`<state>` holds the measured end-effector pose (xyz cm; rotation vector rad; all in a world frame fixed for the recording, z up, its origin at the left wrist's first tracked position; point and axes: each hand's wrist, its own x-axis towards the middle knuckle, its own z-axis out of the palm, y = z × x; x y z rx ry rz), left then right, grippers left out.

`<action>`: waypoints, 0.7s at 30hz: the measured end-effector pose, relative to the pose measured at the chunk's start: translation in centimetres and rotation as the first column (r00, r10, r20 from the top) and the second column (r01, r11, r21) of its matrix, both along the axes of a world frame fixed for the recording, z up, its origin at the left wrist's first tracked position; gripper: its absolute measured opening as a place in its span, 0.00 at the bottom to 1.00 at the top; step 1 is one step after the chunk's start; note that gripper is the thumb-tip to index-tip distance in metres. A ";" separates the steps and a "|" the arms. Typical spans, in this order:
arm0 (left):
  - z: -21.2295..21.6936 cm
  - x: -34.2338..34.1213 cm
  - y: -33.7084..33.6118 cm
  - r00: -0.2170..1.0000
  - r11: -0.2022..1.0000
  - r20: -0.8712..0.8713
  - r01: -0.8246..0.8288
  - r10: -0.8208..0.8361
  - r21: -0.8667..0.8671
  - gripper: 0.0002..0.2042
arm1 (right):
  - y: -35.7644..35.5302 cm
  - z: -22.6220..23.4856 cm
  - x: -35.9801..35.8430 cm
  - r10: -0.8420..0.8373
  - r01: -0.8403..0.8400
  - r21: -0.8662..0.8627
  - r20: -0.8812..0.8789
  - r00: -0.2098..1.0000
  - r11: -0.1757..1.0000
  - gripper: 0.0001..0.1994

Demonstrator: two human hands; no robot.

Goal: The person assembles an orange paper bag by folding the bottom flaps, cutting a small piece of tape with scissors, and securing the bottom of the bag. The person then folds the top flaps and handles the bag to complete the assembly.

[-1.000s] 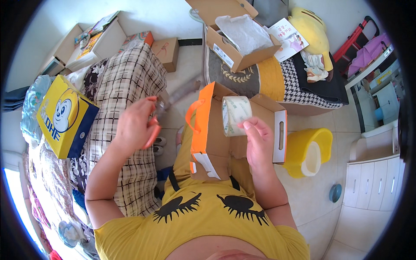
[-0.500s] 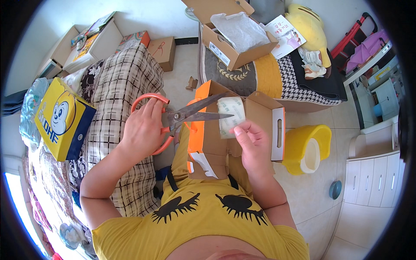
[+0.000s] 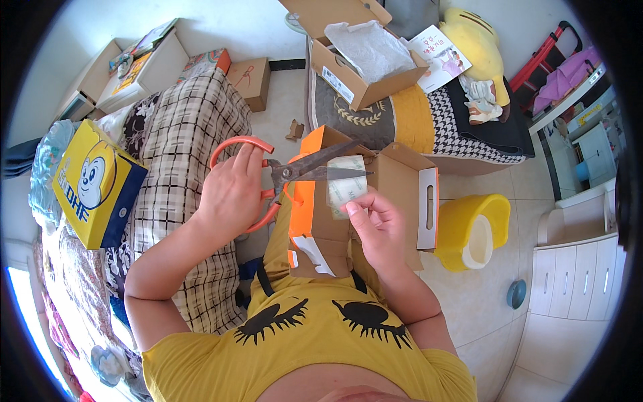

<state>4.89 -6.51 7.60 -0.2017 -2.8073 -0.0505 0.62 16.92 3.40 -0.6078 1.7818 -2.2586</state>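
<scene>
My left hand (image 3: 233,189) is closed round the orange-red handles of a large pair of scissors (image 3: 288,175). The dark blades point right and stand apart. Between my right thumb and fingers I pinch a small white packet (image 3: 343,175) with faint green print; my right hand (image 3: 374,226) holds it by its lower end. The lower blade lies across the packet's upper part, and the upper blade passes above it. Whether the packet is cut cannot be seen. Below both hands an orange and brown cardboard box (image 3: 320,251) rests open at my lap, its flaps spread.
Ahead, an open shoebox (image 3: 375,84) with white paper sits on a bed beside a book (image 3: 439,57), small shoes (image 3: 481,100) and a yellow plush toy (image 3: 477,40). A yellow potty (image 3: 472,231) stands on the right. To the left, a yellow-blue box (image 3: 97,184) lies on a checked cover (image 3: 181,134).
My right hand has brought the packet slightly left and lower, tilting it, and the scissors have shifted a little right, so a blade now crosses the packet's upper part.
</scene>
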 end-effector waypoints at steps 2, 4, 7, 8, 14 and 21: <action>-0.1 -0.1 0.0 1.000 1.000 -0.005 0.011 -0.011 -0.016 0.26 | 0.0 -0.1 -0.1 -0.008 0.008 0.008 -0.011 1.000 1.000 0.04; -0.2 0.0 -0.1 1.000 0.999 -0.010 0.008 -0.009 -0.050 0.25 | 0.0 -0.1 0.0 -0.005 0.005 0.013 0.004 1.000 1.000 0.04; -0.2 0.2 -0.2 1.000 0.994 -0.015 0.003 -0.004 -0.110 0.23 | -0.1 -0.1 0.0 -0.008 0.008 0.026 0.022 1.000 1.000 0.04; -0.3 0.3 -0.3 1.000 0.993 -0.013 0.004 -0.005 -0.121 0.22 | -0.1 -0.2 0.0 -0.010 0.010 0.031 0.028 1.000 0.999 0.04; -0.7 0.8 -0.6 0.997 0.989 0.082 0.023 -0.011 -0.146 0.21 | -0.2 -0.4 -0.2 -0.015 0.015 0.022 -0.009 1.000 1.000 0.04; -1.2 1.0 -1.0 0.995 0.993 0.093 0.042 -0.033 -0.106 0.18 | -0.2 -0.5 -0.2 -0.002 0.002 0.012 0.021 1.000 1.000 0.03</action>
